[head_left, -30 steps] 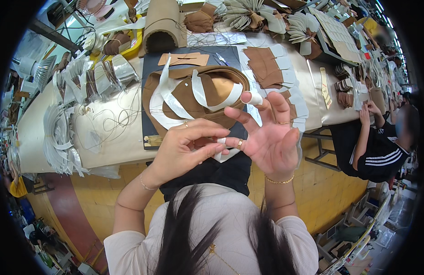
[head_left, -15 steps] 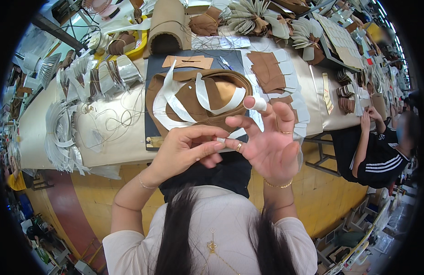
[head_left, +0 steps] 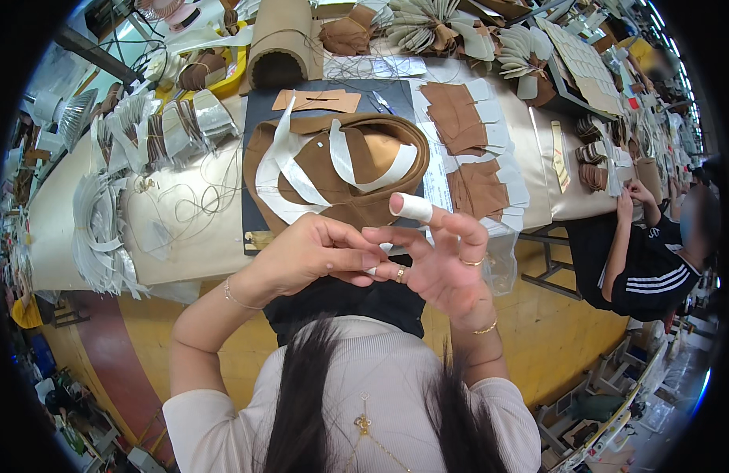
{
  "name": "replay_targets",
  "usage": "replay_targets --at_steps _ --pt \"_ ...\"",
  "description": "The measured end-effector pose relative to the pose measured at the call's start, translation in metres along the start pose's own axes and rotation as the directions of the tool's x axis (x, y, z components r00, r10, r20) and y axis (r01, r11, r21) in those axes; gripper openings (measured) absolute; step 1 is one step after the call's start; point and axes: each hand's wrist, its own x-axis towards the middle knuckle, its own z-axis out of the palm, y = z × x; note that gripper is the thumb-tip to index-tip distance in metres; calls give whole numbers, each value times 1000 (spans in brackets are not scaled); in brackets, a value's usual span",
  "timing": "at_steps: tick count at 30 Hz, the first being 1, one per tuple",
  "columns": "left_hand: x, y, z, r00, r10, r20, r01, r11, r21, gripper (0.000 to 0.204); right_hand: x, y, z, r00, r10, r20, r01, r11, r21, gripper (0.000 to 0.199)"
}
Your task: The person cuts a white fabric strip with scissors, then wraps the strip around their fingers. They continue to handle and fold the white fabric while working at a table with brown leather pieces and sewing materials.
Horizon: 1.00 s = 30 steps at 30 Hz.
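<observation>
My left hand [head_left: 321, 251] is closed in a pinch over the tip of a ringed finger of my right hand. A bit of white finger tape [head_left: 371, 271] shows between its fingertips. My right hand [head_left: 453, 272] is palm up with its fingers spread and holds nothing. Another of its fingers is wrapped in a white tape sleeve [head_left: 416, 207]. Just beyond both hands, a coiled brown leather piece [head_left: 309, 134] with white strips [head_left: 301, 185] lies on a dark board [head_left: 262, 101].
Stacked brown leather pieces [head_left: 463, 118] lie right of the board, with a tan slotted piece [head_left: 317, 101] and a pen [head_left: 382, 102] at its far side. White strip bundles [head_left: 96, 236] and loose thread [head_left: 207, 201] are at left. A co-worker [head_left: 656, 252] sits at right.
Both hands have come a little nearer my body, and my right hand has shifted left with its taped finger bent lower. My left fingers now cover more of the ringed finger's tip.
</observation>
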Motion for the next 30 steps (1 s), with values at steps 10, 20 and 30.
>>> replay_targets --at_steps 10,20,30 --pt "5 -18 2 949 304 -78 -305 952 -2 40 -4 13 -5 997 -78 -16 77 996 -37 67" --pt "16 -47 0 504 861 69 -761 406 506 42 3 11 -10 950 94 -297 93 824 559 52" --pt "7 -44 3 603 797 43 -755 552 354 45 9 15 -17 936 92 -339 106 846 523 50"
